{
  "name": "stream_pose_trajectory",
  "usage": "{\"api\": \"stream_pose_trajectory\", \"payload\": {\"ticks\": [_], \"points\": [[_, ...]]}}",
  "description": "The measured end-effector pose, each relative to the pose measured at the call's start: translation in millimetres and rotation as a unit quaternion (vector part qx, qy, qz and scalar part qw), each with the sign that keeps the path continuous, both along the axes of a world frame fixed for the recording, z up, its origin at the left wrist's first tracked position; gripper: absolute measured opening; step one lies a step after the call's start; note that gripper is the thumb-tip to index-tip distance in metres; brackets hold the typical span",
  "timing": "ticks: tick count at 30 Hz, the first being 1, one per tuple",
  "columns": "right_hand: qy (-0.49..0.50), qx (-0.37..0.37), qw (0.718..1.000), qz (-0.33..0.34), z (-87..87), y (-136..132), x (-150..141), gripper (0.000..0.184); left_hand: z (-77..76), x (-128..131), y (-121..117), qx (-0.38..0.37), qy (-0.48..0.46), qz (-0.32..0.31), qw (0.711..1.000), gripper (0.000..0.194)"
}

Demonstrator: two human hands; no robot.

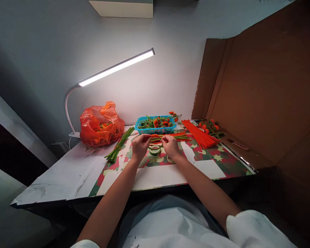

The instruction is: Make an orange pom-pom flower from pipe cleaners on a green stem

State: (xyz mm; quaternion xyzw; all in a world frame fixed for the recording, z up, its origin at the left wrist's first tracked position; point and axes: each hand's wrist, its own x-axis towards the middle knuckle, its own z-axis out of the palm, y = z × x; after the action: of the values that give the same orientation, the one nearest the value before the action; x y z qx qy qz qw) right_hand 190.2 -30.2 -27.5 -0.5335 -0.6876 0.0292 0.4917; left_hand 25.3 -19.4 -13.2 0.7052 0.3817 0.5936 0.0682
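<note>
Over the middle of the table, my left hand [140, 148] and my right hand [171, 147] pinch the two ends of an orange fuzzy chenille stem [155, 135], which looks coiled between them. A thin green piece curves below it; whether it joins the orange stem I cannot tell. Beneath my fingers sits a roll of green tape [155, 150]. Loose green and orange stems [182, 137] lie just behind my hands. To the left rests a banded bundle of green stems [119, 145], to the right a fanned bundle of orange stems [200, 135].
A blue basket [155, 131] of orange flowers with green stems stands at the back. Left of it are a red plastic bag [102, 129] and a lit desk lamp [116, 68]. More orange flowers [209, 128] lie at right, beside a tall cardboard panel [263, 86].
</note>
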Motion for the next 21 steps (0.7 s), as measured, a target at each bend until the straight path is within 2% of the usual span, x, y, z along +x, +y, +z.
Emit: {"api": "stream_pose_trajectory", "payload": {"ticks": [7, 15, 21], "points": [[-0.052, 0.019, 0.998, -0.042, 7.2, -3.8, 5.9, 0.018, -1.5, -1.8, 2.9, -0.008, 0.028, -0.029, 0.999, 0.008], [-0.121, 0.027, 0.991, -0.051, 9.6, -7.1, 4.1, 0.023, -0.3, -5.3, 5.0, -0.002, 0.051, -0.033, 0.998, 0.007], [-0.149, 0.018, 0.987, -0.064, 9.5, -7.4, 2.1, 0.024, 1.8, -5.4, 3.7, 0.011, 0.072, -0.038, 0.997, 0.014]]}}
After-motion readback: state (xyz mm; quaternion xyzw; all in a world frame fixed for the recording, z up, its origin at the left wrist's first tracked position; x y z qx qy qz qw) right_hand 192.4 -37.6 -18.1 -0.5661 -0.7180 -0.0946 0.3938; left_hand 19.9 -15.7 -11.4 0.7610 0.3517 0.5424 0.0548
